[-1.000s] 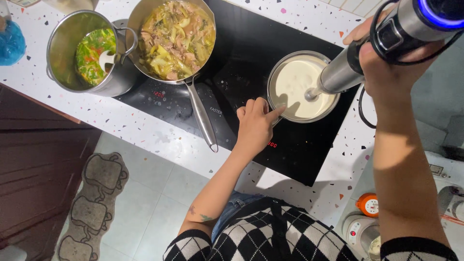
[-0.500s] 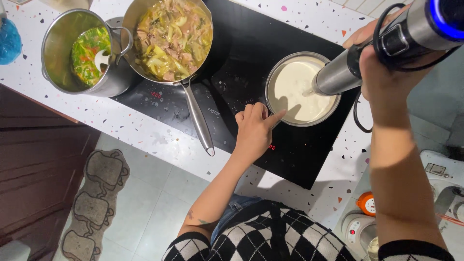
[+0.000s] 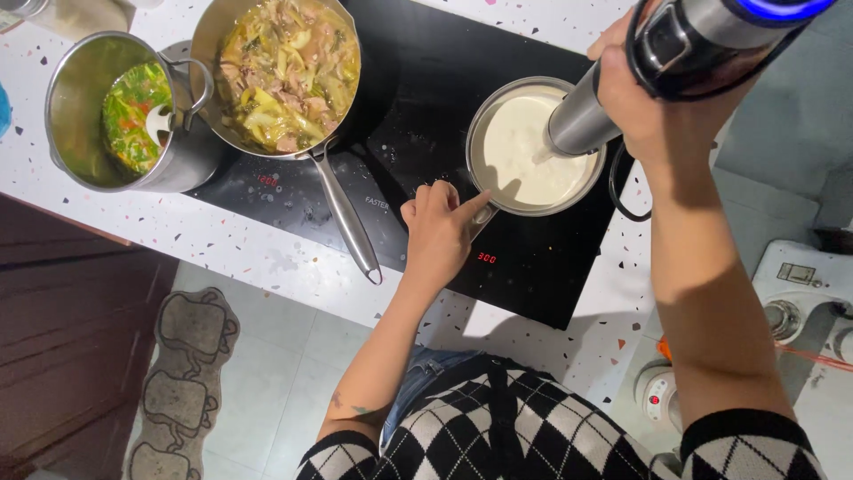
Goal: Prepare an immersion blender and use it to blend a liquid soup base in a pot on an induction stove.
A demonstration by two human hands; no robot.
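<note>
Gripping the immersion blender (image 3: 622,84) in my right hand (image 3: 662,107), fist clenched around its dark body at the upper right of the frame, I have its steel shaft slanting down into the white liquid of the small saucepan (image 3: 484,116), right of centre on the black cooktop (image 3: 426,80). My left hand (image 3: 440,231) grasps nothing; loosely curled, its forefinger touches the saucepan's near rim. Just left, the frying pan (image 3: 284,71) handle juts toward the counter (image 3: 267,258) edge, leaving a narrow gap beside my knuckles. At far left stands a steel pot (image 3: 84,107), touching the frying pan. Open cooktop lies below the saucepan.
</note>
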